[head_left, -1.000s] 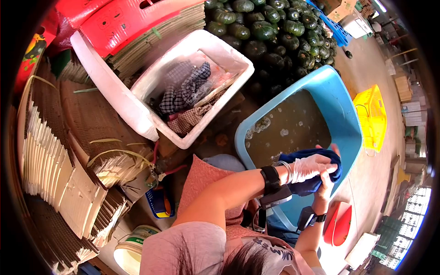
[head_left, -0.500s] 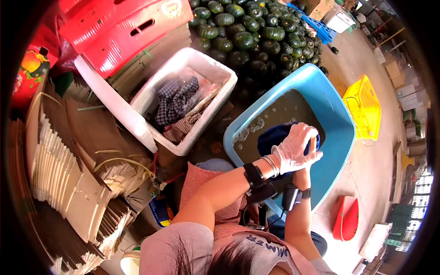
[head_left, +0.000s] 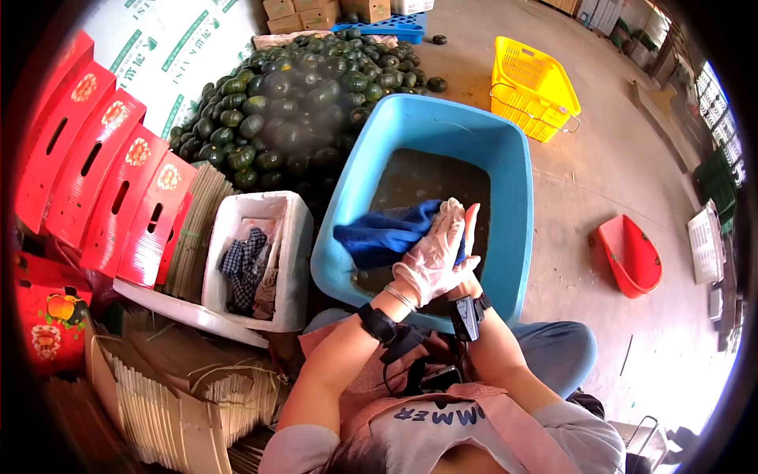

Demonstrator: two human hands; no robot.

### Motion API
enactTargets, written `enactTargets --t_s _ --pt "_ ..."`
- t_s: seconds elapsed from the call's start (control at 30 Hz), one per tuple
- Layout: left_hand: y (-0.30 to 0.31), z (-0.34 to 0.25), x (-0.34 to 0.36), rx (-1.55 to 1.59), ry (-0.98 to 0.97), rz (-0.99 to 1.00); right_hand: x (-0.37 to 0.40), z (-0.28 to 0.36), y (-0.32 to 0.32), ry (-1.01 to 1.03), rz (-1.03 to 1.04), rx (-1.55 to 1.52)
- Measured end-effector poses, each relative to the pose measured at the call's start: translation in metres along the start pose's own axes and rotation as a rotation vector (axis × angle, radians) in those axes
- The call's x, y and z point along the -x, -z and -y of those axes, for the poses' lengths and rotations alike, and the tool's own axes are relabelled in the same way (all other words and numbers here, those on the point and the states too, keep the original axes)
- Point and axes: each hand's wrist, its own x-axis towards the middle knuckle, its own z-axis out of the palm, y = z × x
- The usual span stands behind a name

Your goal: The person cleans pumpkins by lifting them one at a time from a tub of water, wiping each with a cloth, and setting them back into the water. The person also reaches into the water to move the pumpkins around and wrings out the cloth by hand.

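Observation:
A wet blue cloth point(head_left: 383, 237) is pressed between my two hands above a light blue tub point(head_left: 521, 197) of murky water point(head_left: 410, 178). My left hand point(head_left: 434, 253) wears a thin clear glove, its fingers together against the cloth. Mostly behind it, my right hand point(head_left: 471, 237) shows its fingertips and thumb side, held palm to palm with the left. The cloth hangs out to the left of both hands, over the tub's left side.
Left of the tub stands a white foam box point(head_left: 298, 261) holding checked cloths point(head_left: 246, 265). Green squashes point(head_left: 276, 103) are piled behind. A yellow basket point(head_left: 537, 79) and a red scoop point(head_left: 632, 253) lie right. Red cartons point(head_left: 114, 189) and flattened cardboard point(head_left: 150, 395) fill the left.
The view has turned and shifted. My hands have come together palm to palm, and the blue cloth now extends out to the left, more spread than before.

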Motion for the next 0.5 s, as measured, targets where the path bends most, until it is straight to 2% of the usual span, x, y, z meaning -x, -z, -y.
enactTargets --t_s 0.03,0.2,0.23,0.3,0.37,0.4,0.43,0.47,0.5 --pt "-0.005 -0.006 -0.001 0.028 0.009 -0.014 0.003 0.003 0.003 -0.011 0.005 -0.012" --pt "0.006 -0.024 -0.001 0.21 -0.294 -0.373 0.012 0.013 0.004 -0.082 0.019 0.032" --pt "0.009 -0.028 0.008 0.264 -0.187 -0.379 0.012 0.012 -0.001 -0.096 0.027 0.06" --pt "0.014 -0.027 0.021 0.232 -0.111 -0.479 0.009 0.005 -0.019 -0.094 0.027 0.178" --pt "0.032 -0.039 0.037 0.18 -0.003 -0.629 0.003 -0.007 -0.054 0.013 0.053 0.456" --pt "0.05 -0.043 0.051 0.137 0.052 -0.611 0.004 -0.017 -0.074 0.155 0.113 0.659" --pt "0.073 -0.044 0.07 0.096 0.105 -0.591 0.017 -0.02 -0.097 0.411 0.214 0.837" --pt "0.089 -0.042 0.093 0.001 0.161 -0.628 0.026 -0.014 -0.116 0.312 0.288 1.156" --pt "0.112 -0.045 0.124 -0.03 0.352 -0.52 0.033 -0.002 -0.133 0.208 0.369 1.473"
